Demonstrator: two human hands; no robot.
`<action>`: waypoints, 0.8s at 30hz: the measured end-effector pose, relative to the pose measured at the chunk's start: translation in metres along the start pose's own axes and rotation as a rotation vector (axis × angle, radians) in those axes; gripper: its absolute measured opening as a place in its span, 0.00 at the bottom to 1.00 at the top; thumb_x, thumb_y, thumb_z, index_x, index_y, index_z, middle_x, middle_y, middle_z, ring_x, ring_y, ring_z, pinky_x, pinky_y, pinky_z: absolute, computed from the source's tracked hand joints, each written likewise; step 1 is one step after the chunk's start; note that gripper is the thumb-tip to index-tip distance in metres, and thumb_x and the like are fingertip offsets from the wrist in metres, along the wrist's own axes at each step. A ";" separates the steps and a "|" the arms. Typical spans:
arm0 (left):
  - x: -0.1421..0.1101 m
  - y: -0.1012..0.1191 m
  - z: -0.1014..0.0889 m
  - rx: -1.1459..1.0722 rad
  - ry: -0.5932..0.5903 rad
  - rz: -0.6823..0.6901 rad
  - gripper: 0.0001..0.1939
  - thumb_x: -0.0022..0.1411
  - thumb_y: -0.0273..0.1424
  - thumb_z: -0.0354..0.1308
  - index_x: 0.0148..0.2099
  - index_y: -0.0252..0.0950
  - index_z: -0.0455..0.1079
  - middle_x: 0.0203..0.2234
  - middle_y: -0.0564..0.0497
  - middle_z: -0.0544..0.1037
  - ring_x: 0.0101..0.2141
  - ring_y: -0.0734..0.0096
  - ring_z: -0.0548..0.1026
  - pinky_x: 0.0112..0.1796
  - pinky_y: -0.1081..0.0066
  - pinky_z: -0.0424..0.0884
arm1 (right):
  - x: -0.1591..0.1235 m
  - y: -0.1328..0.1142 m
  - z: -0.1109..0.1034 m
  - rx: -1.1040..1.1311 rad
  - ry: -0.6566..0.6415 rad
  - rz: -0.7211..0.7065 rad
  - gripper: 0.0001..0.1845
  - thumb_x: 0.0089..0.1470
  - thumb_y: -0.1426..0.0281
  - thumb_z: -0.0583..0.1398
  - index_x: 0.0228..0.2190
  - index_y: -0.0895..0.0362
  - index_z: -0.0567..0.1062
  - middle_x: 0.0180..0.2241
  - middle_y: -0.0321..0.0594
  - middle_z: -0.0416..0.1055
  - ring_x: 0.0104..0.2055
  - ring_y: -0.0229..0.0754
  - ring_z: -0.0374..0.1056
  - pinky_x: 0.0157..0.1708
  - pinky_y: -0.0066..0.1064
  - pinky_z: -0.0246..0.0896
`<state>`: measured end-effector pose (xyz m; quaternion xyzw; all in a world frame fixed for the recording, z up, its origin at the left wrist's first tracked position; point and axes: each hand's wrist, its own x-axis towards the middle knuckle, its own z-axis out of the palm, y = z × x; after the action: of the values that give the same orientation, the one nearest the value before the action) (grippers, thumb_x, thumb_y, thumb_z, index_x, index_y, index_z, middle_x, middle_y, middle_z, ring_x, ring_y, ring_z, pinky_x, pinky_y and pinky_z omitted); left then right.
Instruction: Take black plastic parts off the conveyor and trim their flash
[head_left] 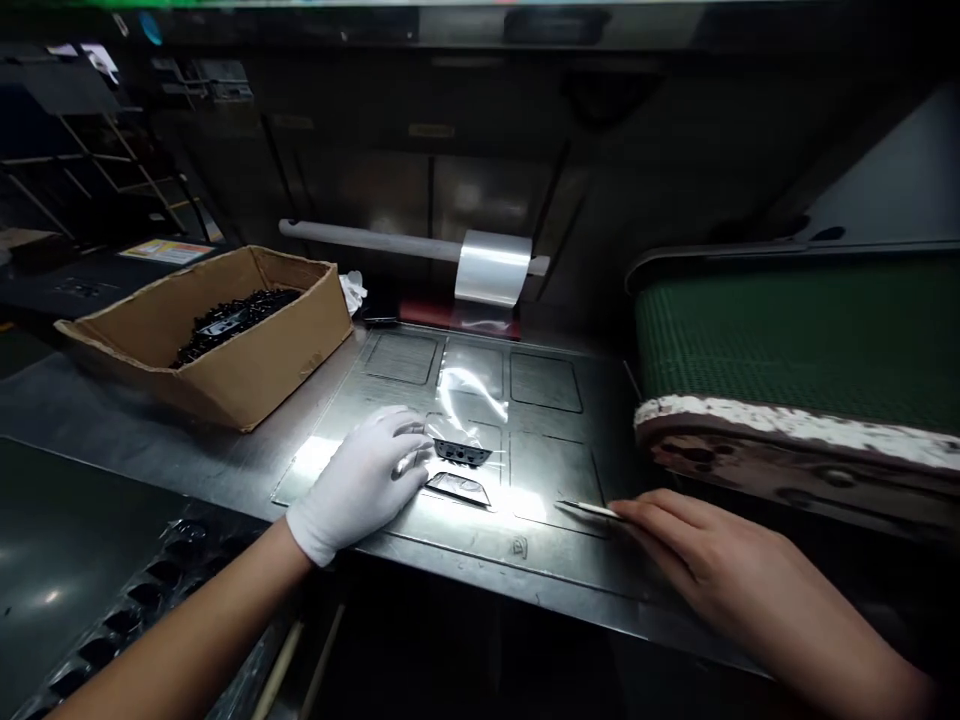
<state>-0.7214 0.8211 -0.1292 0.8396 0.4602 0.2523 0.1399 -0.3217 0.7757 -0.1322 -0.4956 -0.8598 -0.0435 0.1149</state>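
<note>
My left hand [367, 485], in a white glove, rests on the metal plate [480, 545] with its fingers curled. Its fingertips hold the left end of a small black plastic part [463, 454], and its thumb lies by a second black-edged part [459, 488] just below. Clear film [469, 390] runs down from behind to the upper part. My bare right hand [697, 545] pinches a slim craft knife [592, 510] with a pale handle. The blade points left, low over the plate, and is apart from both parts.
A cardboard box [277, 365] of black parts stands at the left. Behind the plate, a film roll [493, 268] hangs on a white rod [375, 238]. A green conveyor belt [795, 330] fills the right side. More black parts [120, 620] lie in packing at lower left.
</note>
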 end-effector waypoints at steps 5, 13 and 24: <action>0.008 0.026 0.007 0.240 -0.127 0.265 0.07 0.70 0.24 0.58 0.42 0.38 0.77 0.37 0.49 0.79 0.44 0.57 0.74 0.48 0.56 0.71 | -0.025 0.000 0.031 -0.008 0.116 0.162 0.18 0.74 0.63 0.52 0.57 0.52 0.75 0.48 0.39 0.77 0.45 0.45 0.76 0.41 0.37 0.71; 0.005 0.049 0.017 0.296 -0.044 0.336 0.10 0.64 0.18 0.57 0.35 0.36 0.76 0.28 0.47 0.78 0.34 0.57 0.75 0.41 0.55 0.73 | -0.006 -0.019 0.057 0.137 0.348 0.290 0.21 0.71 0.63 0.54 0.52 0.59 0.81 0.47 0.50 0.77 0.48 0.57 0.71 0.51 0.52 0.69; -0.122 0.090 0.053 -0.394 0.662 -0.045 0.14 0.65 0.20 0.66 0.44 0.47 0.82 0.61 0.47 0.70 0.62 0.52 0.69 0.62 0.51 0.70 | -0.025 -0.196 0.041 1.480 -0.131 0.456 0.23 0.67 0.46 0.59 0.48 0.52 0.76 0.37 0.39 0.77 0.36 0.41 0.74 0.31 0.30 0.69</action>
<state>-0.6840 0.6699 -0.1671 0.6595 0.4414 0.5902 0.1478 -0.4845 0.6635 -0.1707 -0.4561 -0.5467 0.5962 0.3711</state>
